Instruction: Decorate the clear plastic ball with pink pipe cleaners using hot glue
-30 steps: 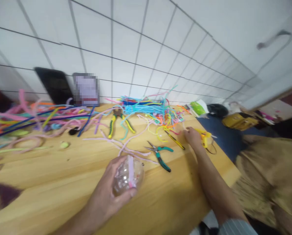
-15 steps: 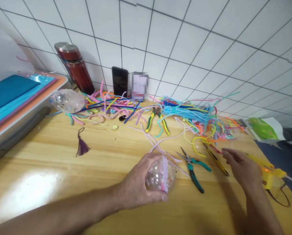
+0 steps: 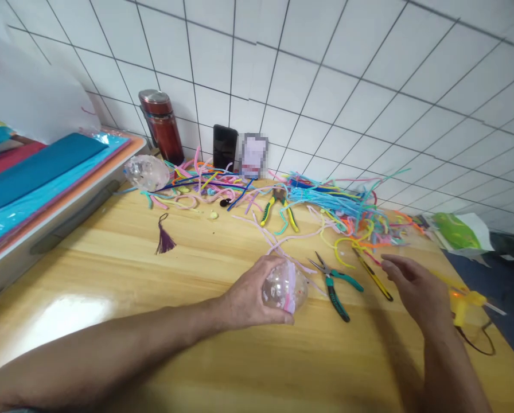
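My left hand (image 3: pixel 252 295) is wrapped around a clear plastic ball (image 3: pixel 278 287) with a lilac band and a bit of pink across its middle. Small specks show through the clear shell. Over the right side of the table, my right hand (image 3: pixel 420 292) has its thumb and fingers pinched together. A thin pink pipe cleaner (image 3: pixel 372 257) reaches to those fingertips; the grip itself is partly hidden. Just left of that hand lies a yellow craft knife (image 3: pixel 375 276). Teal-handled needle-nose pliers (image 3: pixel 335 281) rest open between my hands.
Pipe cleaners (image 3: pixel 326 198) pile along the tiled wall, with yellow-green pliers (image 3: pixel 278 209) before them. A yellow glue gun (image 3: pixel 466 304) with a cord stands right. A second clear ball (image 3: pixel 147 172), red flask (image 3: pixel 164 129), phone (image 3: pixel 225 146), purple tassel (image 3: pixel 165 238) and bin (image 3: pixel 80 212) are left.
The view has turned a little left, so more of the bin shows. My left hand keeps the ball, which sits slightly higher in view. My right hand stays pinched beside the knife.
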Demonstrator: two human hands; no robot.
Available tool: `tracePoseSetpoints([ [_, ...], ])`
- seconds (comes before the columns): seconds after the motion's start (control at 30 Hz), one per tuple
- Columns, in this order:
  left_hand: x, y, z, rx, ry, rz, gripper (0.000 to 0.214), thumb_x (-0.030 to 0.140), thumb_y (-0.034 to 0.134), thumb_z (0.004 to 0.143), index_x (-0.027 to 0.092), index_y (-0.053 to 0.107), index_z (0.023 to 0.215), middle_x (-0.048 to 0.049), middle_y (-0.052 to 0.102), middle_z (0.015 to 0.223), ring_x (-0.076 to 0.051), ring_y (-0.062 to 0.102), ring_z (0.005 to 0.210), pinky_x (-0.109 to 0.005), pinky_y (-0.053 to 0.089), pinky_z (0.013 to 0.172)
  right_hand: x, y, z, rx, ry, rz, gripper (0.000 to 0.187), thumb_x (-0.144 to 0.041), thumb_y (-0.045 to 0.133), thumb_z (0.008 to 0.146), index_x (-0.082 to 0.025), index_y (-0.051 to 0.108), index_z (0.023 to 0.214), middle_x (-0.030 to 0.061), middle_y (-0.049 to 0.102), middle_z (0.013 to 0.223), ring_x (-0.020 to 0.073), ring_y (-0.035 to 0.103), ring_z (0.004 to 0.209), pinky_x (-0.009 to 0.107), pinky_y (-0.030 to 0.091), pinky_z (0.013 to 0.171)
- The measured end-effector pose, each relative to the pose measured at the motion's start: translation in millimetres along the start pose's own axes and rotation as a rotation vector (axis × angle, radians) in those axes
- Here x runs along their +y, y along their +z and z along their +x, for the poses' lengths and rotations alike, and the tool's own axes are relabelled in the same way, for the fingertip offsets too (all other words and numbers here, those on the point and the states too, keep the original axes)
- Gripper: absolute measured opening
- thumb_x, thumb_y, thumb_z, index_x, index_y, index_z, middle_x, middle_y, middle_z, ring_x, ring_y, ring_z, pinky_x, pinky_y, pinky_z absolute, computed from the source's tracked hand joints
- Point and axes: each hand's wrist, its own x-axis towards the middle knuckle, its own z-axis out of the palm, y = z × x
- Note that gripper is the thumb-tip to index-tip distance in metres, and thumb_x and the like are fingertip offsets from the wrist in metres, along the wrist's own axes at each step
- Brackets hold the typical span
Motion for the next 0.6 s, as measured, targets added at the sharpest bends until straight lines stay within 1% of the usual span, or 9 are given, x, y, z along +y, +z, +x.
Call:
tracePoseSetpoints([
  [0.07, 1.6, -0.4, 0.3, 0.019, -0.02, -0.014, 0.107, 0.042, 0.105, 0.058, 0.026, 0.055, 0.151, -0.016, 0.061, 0.152, -0.039, 0.059, 0.144, -0.058, 0.045, 0.127, -25.7, -2.9, -15.1, -0.025, -0.087, 0.047, 0.054, -0.073, 0.062, 0.08, -0.027, 0.084, 0.097, 0.0088, 0.084, 0.085, 0.0258, 0.071, 0.069, 0.036, 0.055, 0.064],
  [0.17, 2.4, -1.3, 0.8, 0.04, -0.049, -0.034, 0.105, 0.041, 0.103, 0.062, 0.025, 0.053, 0.153, -0.0167, 0.059, 0.155, -0.038, 0.056, 0.147, -0.06, 0.042, 0.13, -65.9, -3.3, -41.4, -0.044, -0.181, 0.103, 0.045, -0.068, 0.065, 0.085, -0.03, 0.085, 0.098, 0.0073, 0.085, 0.092, 0.0238, 0.072, 0.072, 0.034, 0.057, 0.067],
  [0.23, 1.3, -1.7, 1.0, 0.05, -0.051, -0.036, 0.104, 0.042, 0.102, 0.064, 0.025, 0.051, 0.154, -0.0173, 0.058, 0.156, -0.038, 0.055, 0.148, -0.06, 0.041, 0.13, -87.3, 1.4, -57.0, -0.026, -0.224, 0.138, 0.039, -0.062, 0.067, 0.088, -0.029, 0.086, 0.1, 0.0067, 0.085, 0.094, 0.0231, 0.073, 0.074, 0.034, 0.058, 0.069],
  [0.3, -0.6, -1.9, 1.5, 0.053, -0.026, -0.022, 0.102, 0.042, 0.101, 0.066, 0.024, 0.051, 0.153, -0.0176, 0.057, 0.156, -0.038, 0.054, 0.149, -0.059, 0.04, 0.131, -100.2, 10.2, -69.1, 0.005, -0.241, 0.195, 0.036, -0.056, 0.066, 0.091, -0.027, 0.085, 0.099, 0.0061, 0.085, 0.092, 0.0216, 0.073, 0.073, 0.034, 0.059, 0.07],
  [0.37, -2.7, -2.2, 2.2, 0.049, 0.004, -0.001, 0.099, 0.042, 0.099, 0.068, 0.023, 0.051, 0.152, -0.0181, 0.056, 0.156, -0.038, 0.053, 0.15, -0.059, 0.039, 0.131, -104.3, 21.0, -78.6, 0.015, -0.232, 0.241, 0.034, -0.052, 0.065, 0.093, -0.025, 0.085, 0.098, 0.0049, 0.083, 0.086, 0.0196, 0.071, 0.068, 0.032, 0.057, 0.068],
  [0.43, -4.1, -2.4, 3.0, 0.032, 0.023, 0.016, 0.097, 0.042, 0.098, 0.071, 0.022, 0.049, 0.153, -0.0186, 0.055, 0.156, -0.038, 0.052, 0.151, -0.058, 0.039, 0.131, -102.0, 31.4, -87.1, 0.005, -0.219, 0.267, 0.033, -0.05, 0.064, 0.094, -0.023, 0.084, 0.096, 0.0036, 0.082, 0.082, 0.0183, 0.069, 0.065, 0.03, 0.056, 0.065],
  [0.5, -4.8, -2.6, 3.7, 0.018, 0.031, 0.025, 0.096, 0.041, 0.096, 0.073, 0.021, 0.047, 0.153, -0.0187, 0.055, 0.155, -0.037, 0.053, 0.15, -0.058, 0.04, 0.13, -96.7, 40.2, -94.7, -0.024, -0.221, 0.26, 0.033, -0.047, 0.062, 0.096, -0.023, 0.083, 0.098, 0.0035, 0.082, 0.082, 0.0181, 0.069, 0.065, 0.03, 0.056, 0.065],
  [0.6, -5.2, -2.5, 4.3, 0.026, 0.033, 0.044, 0.094, 0.039, 0.093, 0.075, 0.018, 0.046, 0.153, -0.0198, 0.054, 0.154, -0.037, 0.054, 0.148, -0.057, 0.041, 0.128, -86.9, 49.9, -101.8, -0.079, -0.227, 0.204, 0.03, -0.043, 0.06, 0.096, -0.023, 0.082, 0.099, 0.0044, 0.083, 0.085, 0.0194, 0.072, 0.07, 0.031, 0.057, 0.07],
])
